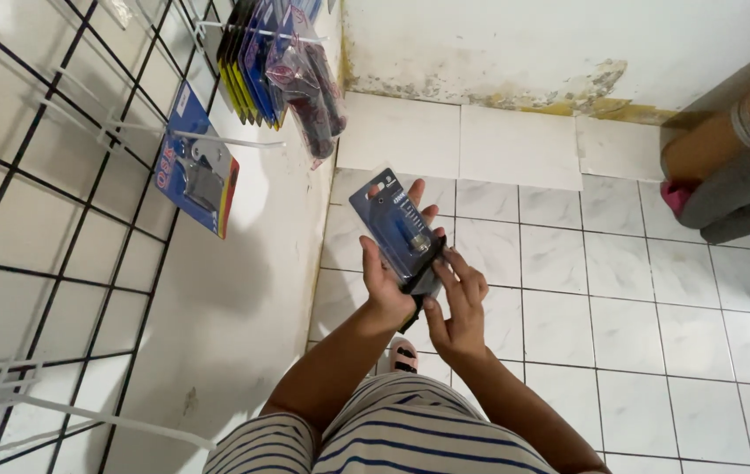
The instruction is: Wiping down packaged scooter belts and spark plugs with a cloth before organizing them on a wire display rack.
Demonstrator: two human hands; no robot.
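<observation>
A small blue blister pack (394, 225) with a metal part under clear plastic is held up in front of me over the tiled floor. My left hand (385, 283) grips it from the left side and from behind, fingertips showing at its upper right. My right hand (456, 307) touches the pack's lower end, where a black piece (421, 279) sticks out, with its fingers spread along the right edge. Both forearms rise from my striped clothing at the bottom.
A white wire grid rack (41, 219) covers the wall at left, with hooks holding a blue and red carded pack (197, 171) and several hanging packs (274, 61) higher up. White tiled floor (620, 298) lies below. Another person's arm (726, 132) and grey clothing show at right.
</observation>
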